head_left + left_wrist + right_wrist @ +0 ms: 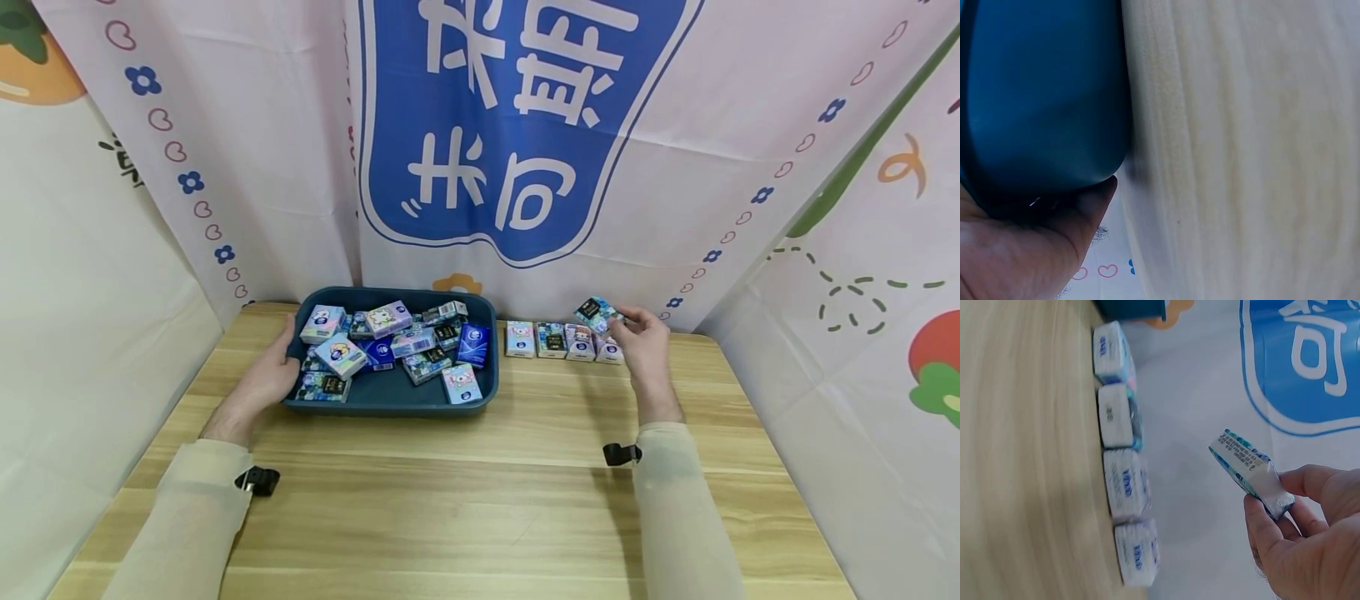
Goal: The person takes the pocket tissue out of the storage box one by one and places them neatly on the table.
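Observation:
My left hand grips the left end of a dark teal plastic bin; in the left wrist view its thumb lies along the bin's outer wall. Inside the bin is a jumble of small tissue packs, among them a blue one and a pastel one. My right hand pinches a floral tissue pack with a black label, held tilted above the right end of a row of packs. That row includes a pink-white pack, a floral pack and a purple one.
The row's rightmost pack is partly hidden by the right hand. Bin and row stand at the back of the wood-grain table, close to a printed cloth backdrop. Cloth also hangs at both sides.

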{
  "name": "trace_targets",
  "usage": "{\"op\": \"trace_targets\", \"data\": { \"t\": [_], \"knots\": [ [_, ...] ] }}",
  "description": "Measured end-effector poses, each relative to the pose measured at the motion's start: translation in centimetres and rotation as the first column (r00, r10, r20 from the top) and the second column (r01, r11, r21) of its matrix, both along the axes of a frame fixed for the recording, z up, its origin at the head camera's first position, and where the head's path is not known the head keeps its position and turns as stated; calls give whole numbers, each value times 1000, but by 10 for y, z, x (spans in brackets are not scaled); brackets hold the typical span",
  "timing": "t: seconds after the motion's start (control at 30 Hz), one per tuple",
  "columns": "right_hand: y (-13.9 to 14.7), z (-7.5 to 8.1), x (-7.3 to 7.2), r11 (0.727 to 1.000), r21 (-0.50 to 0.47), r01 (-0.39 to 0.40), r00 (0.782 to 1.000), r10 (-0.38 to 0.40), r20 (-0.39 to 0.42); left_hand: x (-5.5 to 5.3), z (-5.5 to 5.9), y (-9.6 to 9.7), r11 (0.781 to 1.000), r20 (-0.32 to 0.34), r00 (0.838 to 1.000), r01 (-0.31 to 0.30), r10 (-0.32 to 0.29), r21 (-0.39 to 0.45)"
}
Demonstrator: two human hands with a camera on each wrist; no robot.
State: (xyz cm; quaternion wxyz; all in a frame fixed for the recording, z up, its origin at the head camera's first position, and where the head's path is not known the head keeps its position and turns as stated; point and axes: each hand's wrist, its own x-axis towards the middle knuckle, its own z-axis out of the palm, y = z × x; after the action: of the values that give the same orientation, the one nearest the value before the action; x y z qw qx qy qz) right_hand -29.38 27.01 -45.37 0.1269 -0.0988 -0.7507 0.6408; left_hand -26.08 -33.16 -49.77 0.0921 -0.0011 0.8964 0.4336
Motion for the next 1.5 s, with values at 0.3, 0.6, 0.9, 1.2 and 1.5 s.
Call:
{"op": "trace_targets", "data": {
  "t": [0.3,0.6,0.9,1.2,1.5],
  "knots": [
    [24,-8,-4,997,29,78,995,-80,56,2,1,0,1000,-4,1000,5,-5,-15],
    [44,-19,-9,986,73,151,981,-159,110,1,1,0,1000,3,1000,-4,4,-15],
    [63,-25,-15,966,161,200,957,-228,181,0,-1,-1,1000,5,1000,-9,9,-9],
    [72,-33,-20,939,295,179,951,-241,192,1,0,1,1000,-12,1000,-4,4,-12],
    [73,-43,-21,890,451,74,962,-182,202,0,0,1,1000,-15,1000,-2,2,-5]
  ]
}}
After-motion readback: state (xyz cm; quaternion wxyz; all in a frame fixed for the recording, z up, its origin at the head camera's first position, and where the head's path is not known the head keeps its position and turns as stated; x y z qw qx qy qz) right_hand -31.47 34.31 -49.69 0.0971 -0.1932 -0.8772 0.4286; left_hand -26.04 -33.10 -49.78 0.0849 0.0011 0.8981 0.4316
